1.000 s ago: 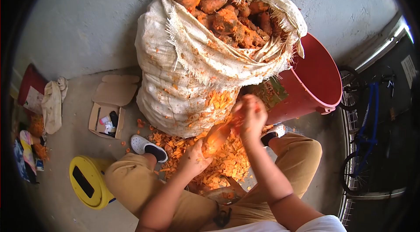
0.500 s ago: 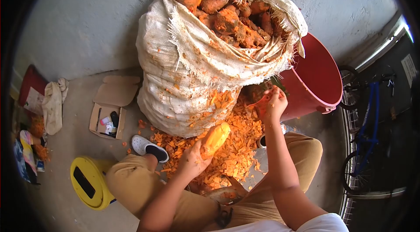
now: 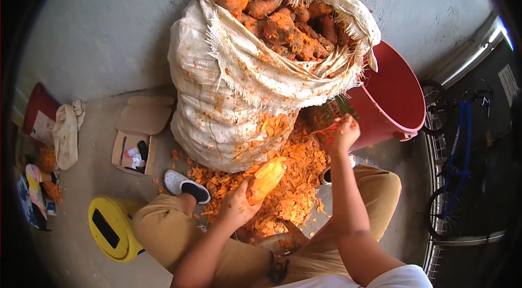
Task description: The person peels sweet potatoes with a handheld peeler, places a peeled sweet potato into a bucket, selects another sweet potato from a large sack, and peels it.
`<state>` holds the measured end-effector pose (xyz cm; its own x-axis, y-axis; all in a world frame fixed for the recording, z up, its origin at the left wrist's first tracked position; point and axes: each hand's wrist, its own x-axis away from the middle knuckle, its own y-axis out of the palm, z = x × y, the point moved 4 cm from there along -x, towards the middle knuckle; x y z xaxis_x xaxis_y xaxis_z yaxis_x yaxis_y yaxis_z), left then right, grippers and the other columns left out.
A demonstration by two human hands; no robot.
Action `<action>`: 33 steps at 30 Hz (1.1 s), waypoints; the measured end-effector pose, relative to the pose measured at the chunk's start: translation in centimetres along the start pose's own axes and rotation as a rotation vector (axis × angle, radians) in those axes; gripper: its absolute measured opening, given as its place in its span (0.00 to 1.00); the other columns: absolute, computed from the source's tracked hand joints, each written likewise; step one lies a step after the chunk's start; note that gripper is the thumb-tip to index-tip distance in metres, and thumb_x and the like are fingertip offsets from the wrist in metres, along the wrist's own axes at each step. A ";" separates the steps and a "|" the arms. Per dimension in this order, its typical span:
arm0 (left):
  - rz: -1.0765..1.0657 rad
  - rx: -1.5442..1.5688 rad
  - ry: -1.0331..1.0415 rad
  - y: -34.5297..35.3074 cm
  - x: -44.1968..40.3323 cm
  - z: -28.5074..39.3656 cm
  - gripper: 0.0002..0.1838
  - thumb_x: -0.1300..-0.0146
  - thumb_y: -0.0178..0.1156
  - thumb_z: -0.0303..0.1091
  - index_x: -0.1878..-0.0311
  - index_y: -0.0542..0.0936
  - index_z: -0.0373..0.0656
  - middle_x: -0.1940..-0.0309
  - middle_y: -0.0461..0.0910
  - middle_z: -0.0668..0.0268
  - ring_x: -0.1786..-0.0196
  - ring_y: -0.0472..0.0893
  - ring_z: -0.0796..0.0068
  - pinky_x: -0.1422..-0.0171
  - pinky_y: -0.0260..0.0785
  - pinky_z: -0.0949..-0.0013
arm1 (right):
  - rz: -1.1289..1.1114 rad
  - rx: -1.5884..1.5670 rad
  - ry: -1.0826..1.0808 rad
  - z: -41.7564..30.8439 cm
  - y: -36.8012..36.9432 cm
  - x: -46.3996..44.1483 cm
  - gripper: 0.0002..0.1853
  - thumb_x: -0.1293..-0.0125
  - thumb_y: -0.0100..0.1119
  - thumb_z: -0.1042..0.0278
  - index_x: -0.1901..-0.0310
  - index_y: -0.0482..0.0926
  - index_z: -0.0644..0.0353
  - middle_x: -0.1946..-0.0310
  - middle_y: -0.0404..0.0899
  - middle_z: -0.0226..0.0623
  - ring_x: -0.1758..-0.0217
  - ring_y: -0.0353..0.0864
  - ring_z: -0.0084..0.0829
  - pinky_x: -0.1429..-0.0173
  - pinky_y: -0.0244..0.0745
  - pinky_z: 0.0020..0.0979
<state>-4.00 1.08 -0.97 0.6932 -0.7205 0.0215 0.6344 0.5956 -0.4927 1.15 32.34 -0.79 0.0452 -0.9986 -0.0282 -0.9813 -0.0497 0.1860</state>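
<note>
Left hand (image 3: 239, 205): wrapped around the lower end of the orange root (image 3: 267, 178), fingers curled.
Orange root: tilted, its free end leaning far and right, over the peelings (image 3: 293, 201) and on the near side of the sack (image 3: 217, 125).
Right hand (image 3: 346, 135): narrow, fingers closed on a reddish tool (image 3: 327, 135), its kind too blurred to tell; well apart from the root.
Room between hands: an open gap over the peelings, bounded far by the sack and right by the right forearm (image 3: 350, 195).
Sack mouth: frayed, folded edge around rough roots (image 3: 293, 32); its right side overlaps the rim of the red bucket (image 3: 394, 79).
Floor (image 3: 130, 186): stretches on the left between the cardboard box (image 3: 144, 117) and the yellow tub (image 3: 118, 217).
Labels: a white patch (image 3: 42, 127) on the red bin (image 3: 35, 106), left; a white sheet (image 3: 508, 83) on the dark panel (image 3: 493, 125), right; both too small to read.
</note>
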 end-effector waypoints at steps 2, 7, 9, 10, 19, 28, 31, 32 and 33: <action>-0.007 -0.018 -0.008 0.0 -0.4 -0.3 0.27 0.58 0.64 0.31 0.52 0.67 0.38 0.65 0.77 0.56 0.62 0.77 0.59 0.57 0.69 0.66 | -0.145 0.015 -0.045 -1.0 0.1 0.4 0.11 0.35 0.41 0.66 0.65 0.69 0.66 0.82 0.74 0.36 0.86 0.67 0.18 0.82 0.64 0.21; -0.035 -0.077 -0.081 0.9 -1.0 -0.7 0.24 0.57 0.62 0.32 0.55 0.68 0.39 0.67 0.77 0.54 0.63 0.77 0.57 0.59 0.69 0.65 | -0.526 0.110 -0.025 -2.9 4.5 12.2 0.12 0.36 0.44 0.65 0.64 0.69 0.68 0.82 0.73 0.36 0.80 0.71 0.20 0.76 0.68 0.19; -0.020 -0.095 -0.055 0.9 -1.0 -0.5 0.22 0.56 0.62 0.33 0.56 0.69 0.39 0.68 0.76 0.53 0.64 0.77 0.55 0.59 0.69 0.63 | -0.531 -0.046 -0.048 -2.4 5.6 14.7 0.11 0.36 0.44 0.67 0.62 0.70 0.68 0.81 0.75 0.34 0.84 0.68 0.17 0.80 0.63 0.17; 0.003 -0.066 -0.019 1.0 -0.9 -0.8 0.22 0.56 0.62 0.33 0.57 0.69 0.39 0.69 0.76 0.53 0.64 0.77 0.55 0.60 0.69 0.63 | -0.518 0.068 0.026 -1.8 5.4 14.0 0.11 0.36 0.44 0.67 0.62 0.70 0.68 0.81 0.75 0.34 0.84 0.68 0.17 0.80 0.63 0.17; 0.014 0.000 0.105 0.1 0.3 -0.7 0.28 0.56 0.63 0.33 0.51 0.65 0.39 0.68 0.75 0.53 0.65 0.76 0.56 0.64 0.69 0.63 | -0.012 0.038 0.040 2.5 0.0 -0.6 0.10 0.36 0.42 0.68 0.66 0.70 0.66 0.82 0.75 0.36 0.89 0.66 0.20 0.86 0.63 0.22; 0.012 -0.111 0.064 0.6 -0.3 -0.1 0.28 0.58 0.63 0.33 0.51 0.65 0.40 0.69 0.75 0.54 0.68 0.76 0.55 0.66 0.69 0.61 | -0.537 0.068 0.062 -1.5 4.8 13.9 0.11 0.36 0.45 0.65 0.64 0.70 0.67 0.82 0.73 0.34 0.82 0.68 0.17 0.77 0.64 0.19; -0.020 -0.137 0.082 0.8 -0.4 -0.4 0.29 0.58 0.63 0.32 0.50 0.64 0.40 0.70 0.75 0.54 0.69 0.76 0.55 0.66 0.69 0.61 | -0.418 0.174 0.089 0.6 4.2 11.0 0.10 0.36 0.43 0.67 0.65 0.71 0.66 0.82 0.74 0.35 0.82 0.69 0.18 0.78 0.65 0.21; -0.047 -0.126 0.070 0.9 -0.5 -0.4 0.29 0.58 0.63 0.32 0.50 0.64 0.40 0.71 0.75 0.54 0.69 0.76 0.55 0.66 0.69 0.61 | -0.378 0.243 0.070 1.5 3.9 9.7 0.10 0.36 0.43 0.67 0.65 0.71 0.66 0.81 0.74 0.35 0.82 0.69 0.18 0.79 0.65 0.21; -0.073 -0.115 0.057 1.0 -0.5 -0.4 0.30 0.59 0.63 0.32 0.50 0.64 0.40 0.71 0.75 0.54 0.69 0.76 0.54 0.66 0.69 0.61 | -0.339 0.310 0.052 2.4 3.5 8.1 0.10 0.36 0.43 0.68 0.66 0.71 0.66 0.81 0.75 0.35 0.82 0.69 0.18 0.79 0.65 0.21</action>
<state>-3.87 1.90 -1.85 0.6242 -0.7811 0.0133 0.6366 0.4987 -0.5882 -2.34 24.09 -2.69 0.3744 -0.9272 0.0139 -0.9189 -0.3730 -0.1283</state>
